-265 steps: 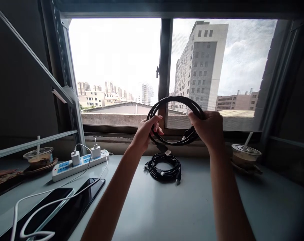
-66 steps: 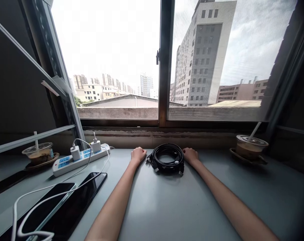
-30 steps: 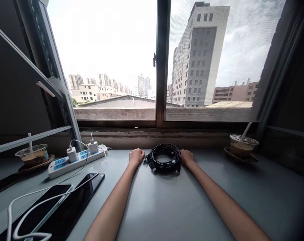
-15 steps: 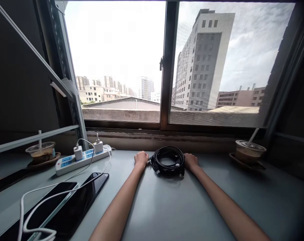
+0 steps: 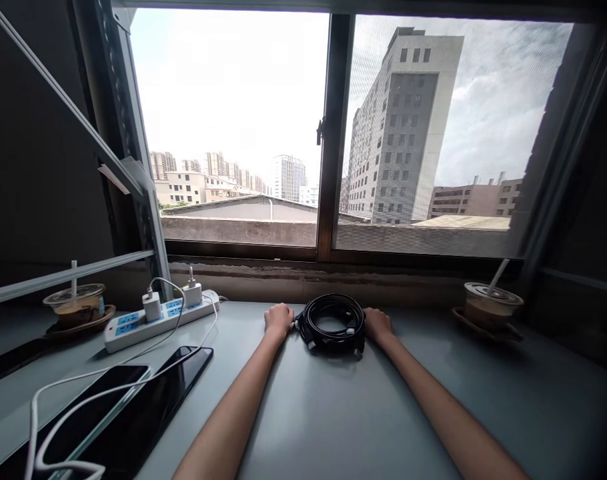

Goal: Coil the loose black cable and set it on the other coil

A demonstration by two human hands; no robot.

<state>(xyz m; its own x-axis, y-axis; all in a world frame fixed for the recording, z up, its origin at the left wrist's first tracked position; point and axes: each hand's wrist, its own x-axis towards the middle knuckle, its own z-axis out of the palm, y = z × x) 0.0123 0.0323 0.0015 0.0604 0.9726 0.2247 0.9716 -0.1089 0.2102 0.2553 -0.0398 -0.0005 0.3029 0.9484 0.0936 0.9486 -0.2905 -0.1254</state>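
A coil of black cables (image 5: 332,339) lies on the grey tabletop, with several plug ends showing at its front and left side. My left hand (image 5: 279,317) rests on the table just left of the coil, closed into a fist, close to a plug end. On the other side my right hand (image 5: 378,324) is curled closed at the coil's right edge, partly behind it. I see no cable between the fingers of either hand; their undersides are hidden.
At left are a white power strip (image 5: 163,321) with two chargers, trailing white cords and dark phone-like slabs (image 5: 153,407). Drink cups with straws stand on holders at far left (image 5: 78,307) and right (image 5: 492,305). A metal frame (image 5: 156,247) rises at left; a window is behind.
The view has shifted slightly, so everything sits a little lower and further left in the picture. Hands and coil keep their places relative to each other.
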